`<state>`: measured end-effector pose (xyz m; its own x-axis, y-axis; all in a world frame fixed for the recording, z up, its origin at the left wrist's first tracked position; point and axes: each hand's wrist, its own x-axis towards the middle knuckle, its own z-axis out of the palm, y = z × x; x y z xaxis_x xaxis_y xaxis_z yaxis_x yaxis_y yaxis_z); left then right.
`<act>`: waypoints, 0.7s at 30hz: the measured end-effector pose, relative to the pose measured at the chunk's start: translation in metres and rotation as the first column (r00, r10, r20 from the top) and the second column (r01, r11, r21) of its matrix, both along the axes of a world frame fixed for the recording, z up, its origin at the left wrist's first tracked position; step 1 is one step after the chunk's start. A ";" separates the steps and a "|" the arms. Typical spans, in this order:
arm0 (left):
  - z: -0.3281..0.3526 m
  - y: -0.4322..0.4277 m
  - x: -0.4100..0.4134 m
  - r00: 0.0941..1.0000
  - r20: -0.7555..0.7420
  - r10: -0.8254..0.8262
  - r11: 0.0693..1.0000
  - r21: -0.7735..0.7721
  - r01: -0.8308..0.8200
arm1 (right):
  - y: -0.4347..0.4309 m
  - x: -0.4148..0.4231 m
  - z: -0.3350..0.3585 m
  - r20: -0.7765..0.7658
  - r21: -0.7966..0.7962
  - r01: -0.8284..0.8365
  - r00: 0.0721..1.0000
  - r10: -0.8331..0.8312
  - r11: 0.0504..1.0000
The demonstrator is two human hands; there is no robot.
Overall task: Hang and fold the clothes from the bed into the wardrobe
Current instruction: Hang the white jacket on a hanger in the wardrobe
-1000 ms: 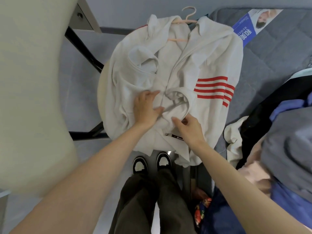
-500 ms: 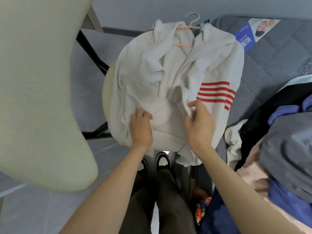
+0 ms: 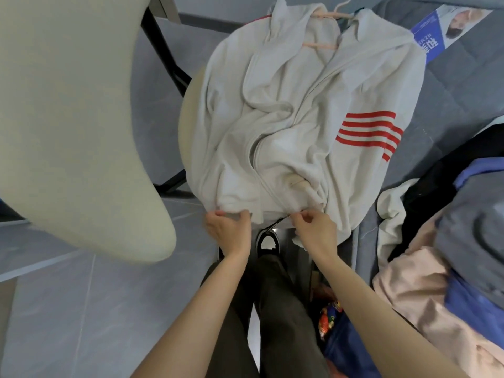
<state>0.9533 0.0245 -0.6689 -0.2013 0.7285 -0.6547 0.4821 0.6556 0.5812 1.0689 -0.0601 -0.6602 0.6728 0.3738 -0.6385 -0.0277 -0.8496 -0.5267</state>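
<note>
On my feed the white zip jacket (image 3: 294,110) lies spread front-up over the round cream seat of a chair (image 3: 184,132), and its right side reaches across to the edge of the grey bed (image 3: 452,99). A pink hanger (image 3: 326,15) sits inside the neck, with its hook poking out past the collar at the far end and its lower bar showing in the open front. Four red stripes (image 3: 368,132) cross the sleeve on the bed side.

Both hands are at the near hem. My left hand (image 3: 231,231) pinches the bottom edge just left of the zip line, thumb and fingers curled around a fold of cloth. My right hand (image 3: 313,231) pinches the hem just right of it, fingertips closed on the fabric. A small dark tab (image 3: 275,223) hangs from the hem between the two hands — I cannot tell whether it is a zip pull or a label.

The chair's cream backrest (image 3: 71,118) fills the left of the view. On the bed to the right lies a heap of other clothes (image 3: 463,236) — grey, blue, pale pink, black and white pieces lying over one another. A blue printed leaflet (image 3: 436,34) lies on the bed near the jacket's shoulder. Below the hem a black-and-white shoe (image 3: 268,241) stands on the grey tiled floor (image 3: 81,309).
</note>
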 end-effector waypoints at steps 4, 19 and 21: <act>-0.003 -0.008 0.005 0.937 0.140 0.321 0.873 -0.426 -0.235 | -0.005 -0.007 -0.008 -0.072 -0.030 0.147 0.986 -0.149 0.989; 0.004 0.012 0.011 0.901 0.335 0.277 0.830 -0.555 -0.049 | 0.005 0.012 -0.006 -0.585 0.070 0.499 0.722 -0.370 0.864; 0.008 0.013 0.010 0.863 0.399 0.310 0.819 -0.573 -0.029 | -0.002 0.021 0.003 -0.793 0.041 0.632 0.492 -0.359 0.774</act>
<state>0.9635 0.0380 -0.6605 0.1354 0.2183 -0.9664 0.1040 0.9669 0.2330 1.0895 -0.0622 -0.6569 0.1850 0.3805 -0.9061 -0.8661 -0.3725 -0.3333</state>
